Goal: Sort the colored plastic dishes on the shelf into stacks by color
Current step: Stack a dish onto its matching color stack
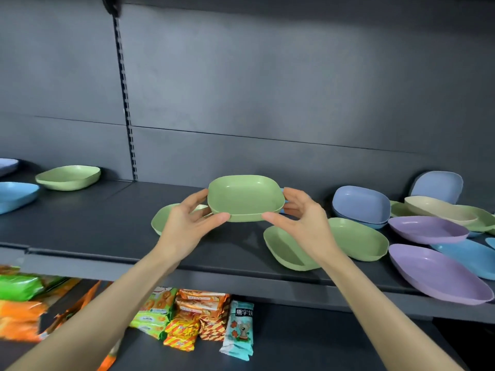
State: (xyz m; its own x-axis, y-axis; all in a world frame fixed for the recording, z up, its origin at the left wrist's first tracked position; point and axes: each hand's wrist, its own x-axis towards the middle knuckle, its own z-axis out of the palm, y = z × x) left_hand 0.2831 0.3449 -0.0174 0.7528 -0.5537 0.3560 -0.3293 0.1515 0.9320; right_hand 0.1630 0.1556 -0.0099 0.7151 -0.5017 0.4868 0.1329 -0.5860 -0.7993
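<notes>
Both hands hold a green dish (245, 198) just above the dark shelf (107, 223). My left hand (191, 223) grips its left edge and my right hand (297, 215) grips its right edge. A second green rim shows right under it, so it may be two nested dishes. Another green dish (162, 220) lies behind my left hand. Two more green dishes (356, 242) (284, 247) lie to the right on the shelf. Further right are periwinkle dishes (361, 204), purple dishes (426, 228) (439, 274), blue dishes (466, 253) and a beige dish (439, 210).
At the far left of the shelf sit a green dish (68, 178), a blue dish (16, 194) and a pale lavender one (6, 166). Snack packets (187, 319) lie on the lower shelf. A slotted upright (126, 97) runs up the back panel.
</notes>
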